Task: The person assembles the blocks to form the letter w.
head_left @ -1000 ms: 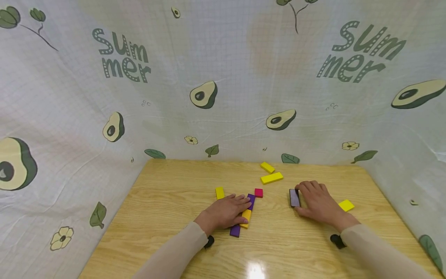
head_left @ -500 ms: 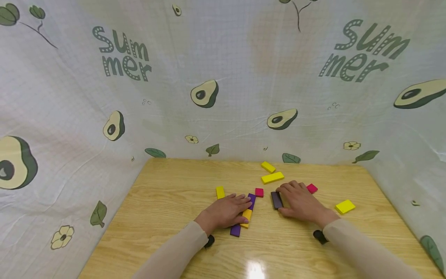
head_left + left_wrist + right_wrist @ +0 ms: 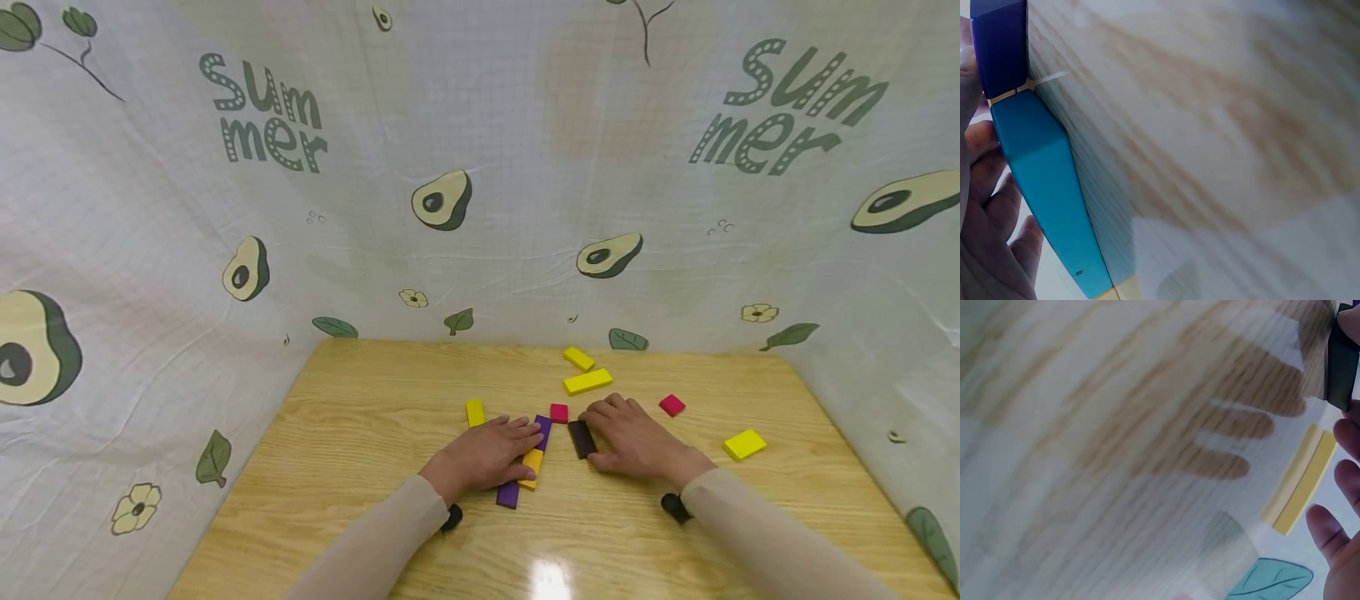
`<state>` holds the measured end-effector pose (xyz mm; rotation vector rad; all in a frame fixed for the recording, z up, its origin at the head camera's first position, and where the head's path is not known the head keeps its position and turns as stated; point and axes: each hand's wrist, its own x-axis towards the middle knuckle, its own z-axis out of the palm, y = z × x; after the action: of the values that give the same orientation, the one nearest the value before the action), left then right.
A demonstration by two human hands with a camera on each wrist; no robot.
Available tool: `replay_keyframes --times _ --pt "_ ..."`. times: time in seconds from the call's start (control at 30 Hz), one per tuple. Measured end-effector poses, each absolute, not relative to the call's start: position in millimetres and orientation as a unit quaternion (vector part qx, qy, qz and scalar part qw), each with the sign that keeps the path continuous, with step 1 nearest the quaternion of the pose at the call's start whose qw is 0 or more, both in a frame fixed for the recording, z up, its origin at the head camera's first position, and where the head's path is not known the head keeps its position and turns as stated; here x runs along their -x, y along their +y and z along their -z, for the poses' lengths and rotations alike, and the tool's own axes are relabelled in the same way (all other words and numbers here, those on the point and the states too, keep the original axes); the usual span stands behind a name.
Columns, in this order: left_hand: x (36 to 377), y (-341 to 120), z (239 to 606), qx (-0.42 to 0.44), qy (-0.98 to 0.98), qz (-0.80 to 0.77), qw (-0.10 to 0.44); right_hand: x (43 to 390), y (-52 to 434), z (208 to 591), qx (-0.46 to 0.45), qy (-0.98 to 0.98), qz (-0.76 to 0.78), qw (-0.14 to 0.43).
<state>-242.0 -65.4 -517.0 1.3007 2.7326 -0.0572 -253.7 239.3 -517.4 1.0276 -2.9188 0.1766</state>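
Observation:
My left hand lies with extended fingers over a group of flat blocks. A purple block shows past its fingertips, an orange block lies by its thumb, and another purple block sticks out below the palm. In the left wrist view, a blue block runs along the fingers; the hand hides it in the head view. My right hand holds a black block by its ends, between thumb and fingers, just right of the group. A red square block sits behind, between the hands.
Two yellow blocks lie at the back, the longer yellow block in front of the shorter yellow block. Right of my right hand are a red piece and a yellow piece. Another yellow block stands out behind my left hand. Patterned cloth encloses the table.
My right hand has moved left with the black block, bringing it close to the group and turning it slightly. The red piece behind that hand has come into view. My left hand has stayed put.

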Motion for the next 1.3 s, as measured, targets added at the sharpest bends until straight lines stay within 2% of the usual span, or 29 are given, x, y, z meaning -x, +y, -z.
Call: replay_keyframes --times 1.3 --pt "241.5 -64.1 514.5 -0.427 0.902 0.012 0.062 255.9 236.9 517.7 -0.323 -0.943 -0.071 0.017"
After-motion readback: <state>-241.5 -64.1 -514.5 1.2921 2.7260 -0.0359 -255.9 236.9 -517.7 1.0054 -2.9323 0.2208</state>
